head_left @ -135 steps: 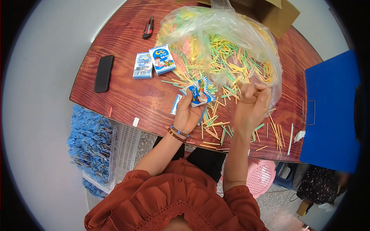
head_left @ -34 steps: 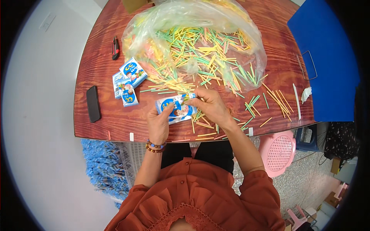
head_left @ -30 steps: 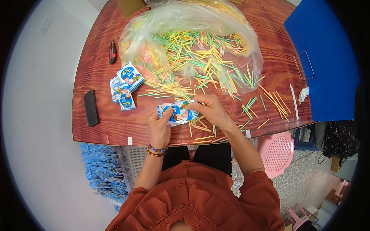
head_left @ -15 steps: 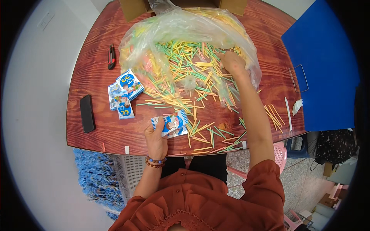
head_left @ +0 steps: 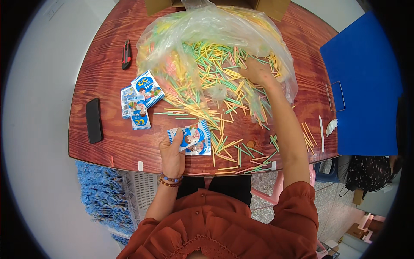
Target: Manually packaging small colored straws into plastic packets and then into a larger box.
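Note:
My left hand (head_left: 172, 154) is closed on small blue-and-white printed packets (head_left: 193, 137) near the table's front edge, its thumb on top. At least two seem to overlap there. My right hand (head_left: 257, 72) reaches into a large clear plastic bag (head_left: 181, 32), at the right of a heap of thin coloured sticks (head_left: 211, 60). Its fingers bend down together among the yellow, green and pink sticks. What they grip, if anything, is hidden. Loose sticks (head_left: 226, 149) spill from the bag toward me. More blue-and-white packets (head_left: 146, 88) lie overlapped left of the heap.
On the left of the reddish wooden table (head_left: 116, 149) lie a box cutter (head_left: 126, 55) and a black phone (head_left: 94, 121). A cardboard box (head_left: 269, 7) stands behind the bag. At right are a blue panel (head_left: 364, 86) and a crumpled white scrap (head_left: 331, 127).
My right hand has shifted slightly left and deeper into the sticks. The packets in my left hand have tilted, and a second one now shows beneath the upper one. The view has shifted a little.

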`<state>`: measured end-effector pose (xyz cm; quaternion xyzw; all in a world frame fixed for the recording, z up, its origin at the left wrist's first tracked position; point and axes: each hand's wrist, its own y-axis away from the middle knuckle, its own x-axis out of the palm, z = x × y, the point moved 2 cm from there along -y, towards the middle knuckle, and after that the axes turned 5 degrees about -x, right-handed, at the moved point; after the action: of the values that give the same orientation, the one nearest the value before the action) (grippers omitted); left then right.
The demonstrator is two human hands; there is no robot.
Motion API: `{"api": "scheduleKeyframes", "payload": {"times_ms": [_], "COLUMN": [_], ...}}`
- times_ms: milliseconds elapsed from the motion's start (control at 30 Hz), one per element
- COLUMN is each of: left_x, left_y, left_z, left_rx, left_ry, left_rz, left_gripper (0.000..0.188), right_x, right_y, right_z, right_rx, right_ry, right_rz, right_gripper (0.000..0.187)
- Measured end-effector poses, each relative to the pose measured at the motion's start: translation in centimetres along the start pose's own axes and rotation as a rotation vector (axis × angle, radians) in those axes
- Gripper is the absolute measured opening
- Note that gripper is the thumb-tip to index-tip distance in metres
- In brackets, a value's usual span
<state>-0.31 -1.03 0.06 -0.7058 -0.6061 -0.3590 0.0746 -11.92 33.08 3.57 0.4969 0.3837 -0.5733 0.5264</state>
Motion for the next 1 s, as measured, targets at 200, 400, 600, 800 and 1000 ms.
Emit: {"api": "scheduleKeyframes", "payload": {"times_ms": [200,400,600,800,1000], "left_x": [-0.2,-0.2,-0.5,-0.2,-0.4], "left_y": [0.2,0.1,-0.1,0.0,-0.4], "left_z": [-0.1,-0.1,0.1,-0.1,0.1], "left_rx": [-0.030,-0.031,-0.035,-0.051,-0.010], "left_ry": [0.010,-0.014,0.002,0.002,-0.039], "left_rz": [-0.005,-0.021,-0.009,-0.025,-0.005], "left_gripper": [0.015,0.014,0.014,0.013,0.020], "right_x": [1.2,0.6,0.7,-0.5,1.5], "right_y": [-0.5,0.7,0.3,0.4,0.4], "right_z": [-2.3,-2.1,1.9,4.0,5.1], "right_rx": [0.022,-0.067,-0.293,-0.303,-0.330], "right_ry": [-0.110,-0.291,-0.093,0.114,0.300], "right_rz": [0.021,-0.135,-0.064,0.148,0.052], "right_gripper": [0.042,0.031,0.033,0.039,0.039]}}
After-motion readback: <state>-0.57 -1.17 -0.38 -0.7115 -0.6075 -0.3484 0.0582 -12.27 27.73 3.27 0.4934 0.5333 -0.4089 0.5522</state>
